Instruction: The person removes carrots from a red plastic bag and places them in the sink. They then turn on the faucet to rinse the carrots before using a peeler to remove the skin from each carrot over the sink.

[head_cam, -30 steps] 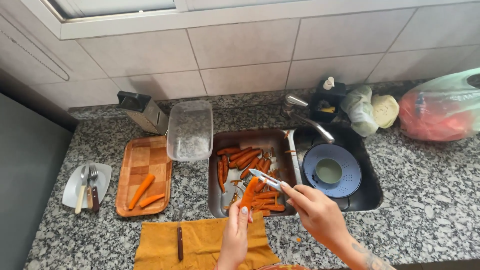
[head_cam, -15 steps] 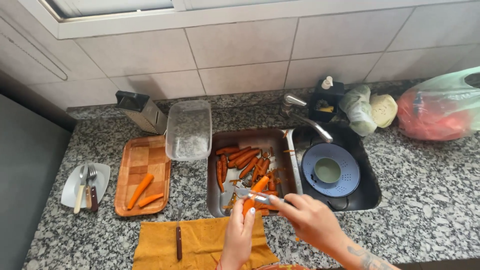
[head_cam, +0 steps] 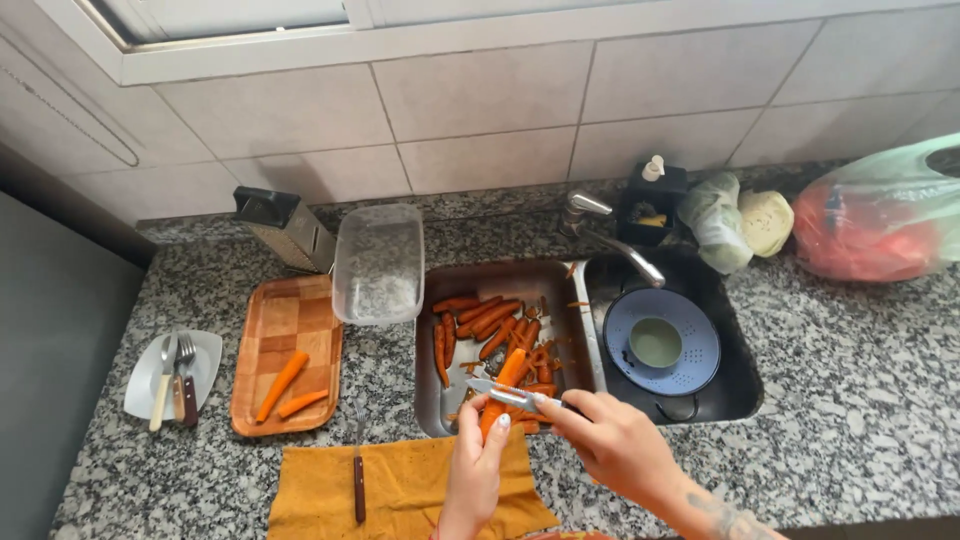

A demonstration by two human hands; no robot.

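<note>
My left hand (head_cam: 473, 470) grips the lower end of an orange carrot (head_cam: 503, 385) and holds it over the metal sink tray (head_cam: 428, 380). My right hand (head_cam: 608, 440) holds a metal peeler (head_cam: 500, 392) with its blade laid across the carrot. Several more carrots and strips of peel (head_cam: 487, 322) lie in the tray beneath.
A wooden board (head_cam: 285, 345) with two peeled carrots sits left of the tray, a clear plastic container (head_cam: 379, 264) and a box grater (head_cam: 288, 228) behind it. A knife (head_cam: 357, 480) lies on an orange cloth (head_cam: 400, 490). Blue colander (head_cam: 660, 342) in the sink; white plate (head_cam: 145, 385) with cutlery far left.
My right hand has drawn the peeler back along the carrot toward me. My left hand has kept its grip on the carrot over the tray.
</note>
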